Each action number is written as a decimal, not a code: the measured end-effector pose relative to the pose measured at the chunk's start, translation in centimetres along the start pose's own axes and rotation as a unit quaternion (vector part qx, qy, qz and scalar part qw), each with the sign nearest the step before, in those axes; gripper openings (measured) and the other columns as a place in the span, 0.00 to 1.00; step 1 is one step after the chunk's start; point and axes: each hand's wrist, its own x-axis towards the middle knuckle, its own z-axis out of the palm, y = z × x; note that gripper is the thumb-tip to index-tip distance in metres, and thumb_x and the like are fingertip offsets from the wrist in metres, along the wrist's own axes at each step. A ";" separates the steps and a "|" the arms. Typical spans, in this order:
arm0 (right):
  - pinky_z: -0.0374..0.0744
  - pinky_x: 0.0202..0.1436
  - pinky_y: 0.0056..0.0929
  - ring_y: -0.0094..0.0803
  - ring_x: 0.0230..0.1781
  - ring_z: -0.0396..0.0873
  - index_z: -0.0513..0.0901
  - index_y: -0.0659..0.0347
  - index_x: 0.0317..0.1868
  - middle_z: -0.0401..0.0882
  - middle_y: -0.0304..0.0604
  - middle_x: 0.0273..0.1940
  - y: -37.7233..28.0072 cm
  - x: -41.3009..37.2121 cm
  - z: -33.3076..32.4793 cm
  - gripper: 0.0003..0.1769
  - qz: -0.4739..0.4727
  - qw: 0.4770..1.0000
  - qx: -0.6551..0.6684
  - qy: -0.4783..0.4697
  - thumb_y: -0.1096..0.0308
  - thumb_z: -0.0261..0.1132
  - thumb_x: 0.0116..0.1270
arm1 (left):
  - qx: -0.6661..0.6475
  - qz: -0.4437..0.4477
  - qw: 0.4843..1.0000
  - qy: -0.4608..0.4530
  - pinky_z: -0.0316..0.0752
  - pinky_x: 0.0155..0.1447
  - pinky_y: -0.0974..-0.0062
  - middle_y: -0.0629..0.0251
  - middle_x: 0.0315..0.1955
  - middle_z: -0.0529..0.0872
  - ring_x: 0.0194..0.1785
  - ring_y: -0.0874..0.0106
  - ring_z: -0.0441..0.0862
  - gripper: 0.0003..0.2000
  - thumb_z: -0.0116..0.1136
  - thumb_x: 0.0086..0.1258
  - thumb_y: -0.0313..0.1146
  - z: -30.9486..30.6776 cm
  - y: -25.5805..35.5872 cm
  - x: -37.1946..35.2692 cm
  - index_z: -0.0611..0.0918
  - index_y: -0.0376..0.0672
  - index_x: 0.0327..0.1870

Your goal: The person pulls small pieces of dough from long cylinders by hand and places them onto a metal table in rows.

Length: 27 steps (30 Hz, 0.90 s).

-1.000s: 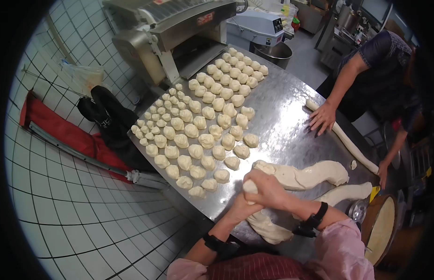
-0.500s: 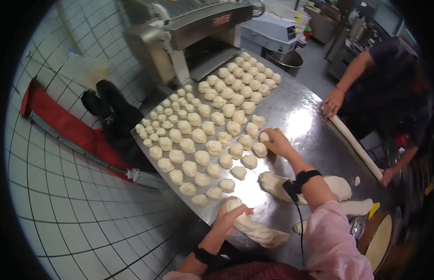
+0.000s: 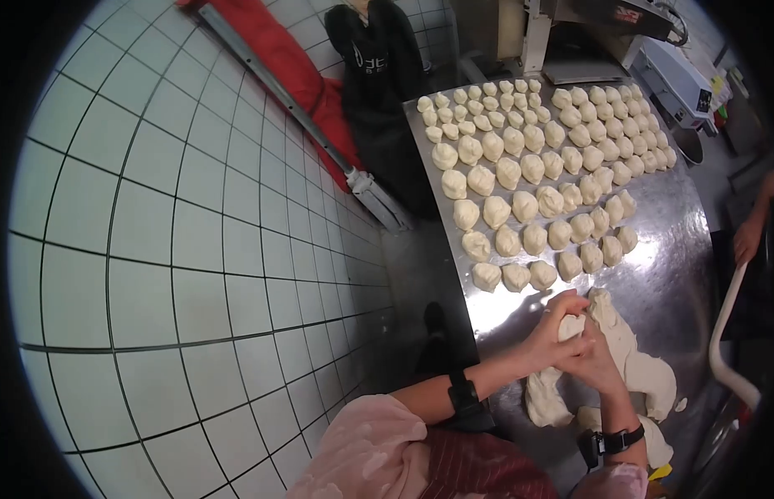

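Low in the frame, right of centre, both hands meet over the near edge of a steel table (image 3: 682,274). The left hand (image 3: 556,323) and the right hand (image 3: 597,359) are pressed together, fingers wrapped round a pale lump at the end of the dough (image 3: 640,370). The lump shows between the knuckles. The rest of the dough lies flat on the table just right of the hands, with a thick strip (image 3: 543,401) trailing down below them towards the lower edge. Each wrist wears a black band.

Just above the hands sit the balls (image 3: 537,183), small portions in close rows that fill the table up to the top of the frame. The nearest three lie just beside the left hand, apart from it.

At the right edge another person's hand (image 3: 746,243) rests on the top of a long thin rope (image 3: 723,333) of dough that curves down the table's far side.

White tiles (image 3: 196,274) fill the left half. At the top lie a red cloth (image 3: 300,62) and a black cloth (image 3: 379,58), with a steel machine (image 3: 603,21) at upper right.
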 end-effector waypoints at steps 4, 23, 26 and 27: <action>0.74 0.43 0.26 0.27 0.37 0.74 0.77 0.62 0.46 0.75 0.38 0.40 -0.1 0.1 0.6 0.27 -0.094 0.993 -0.045 0.054 0.67 0.76 0.45 | -0.196 -0.059 0.979 -0.001 0.63 0.67 0.70 0.55 0.59 0.68 0.65 0.69 0.65 0.42 0.70 0.58 0.34 -0.8 2.2 -1.2 0.56 0.39 0.71; 0.78 0.45 0.36 0.43 0.41 0.80 0.79 0.60 0.45 0.78 0.47 0.40 -3.4 -6.1 2.7 0.22 -0.225 0.964 -0.132 0.042 0.63 0.72 0.48 | 0.066 -0.122 0.987 0.081 0.76 0.51 0.69 0.62 0.40 0.86 0.46 0.68 0.83 0.19 0.68 0.54 0.32 3.5 4.0 -9.0 0.80 0.42 0.48; 0.78 0.45 0.35 0.43 0.41 0.81 0.80 0.60 0.45 0.78 0.48 0.40 -2.5 -6.8 2.4 0.22 -0.241 0.959 -0.137 0.062 0.63 0.72 0.48 | 0.118 -0.154 0.979 0.065 0.75 0.52 0.66 0.57 0.43 0.85 0.50 0.59 0.83 0.22 0.67 0.53 0.34 4.1 5.3 -8.8 0.79 0.43 0.50; 0.78 0.45 0.35 0.42 0.41 0.81 0.79 0.60 0.45 0.78 0.48 0.41 -2.4 -7.0 2.4 0.21 -0.238 0.960 -0.132 0.063 0.64 0.71 0.49 | 0.137 -0.181 0.972 0.057 0.75 0.52 0.66 0.55 0.43 0.85 0.50 0.58 0.83 0.22 0.67 0.53 0.35 4.4 5.5 -8.9 0.79 0.44 0.51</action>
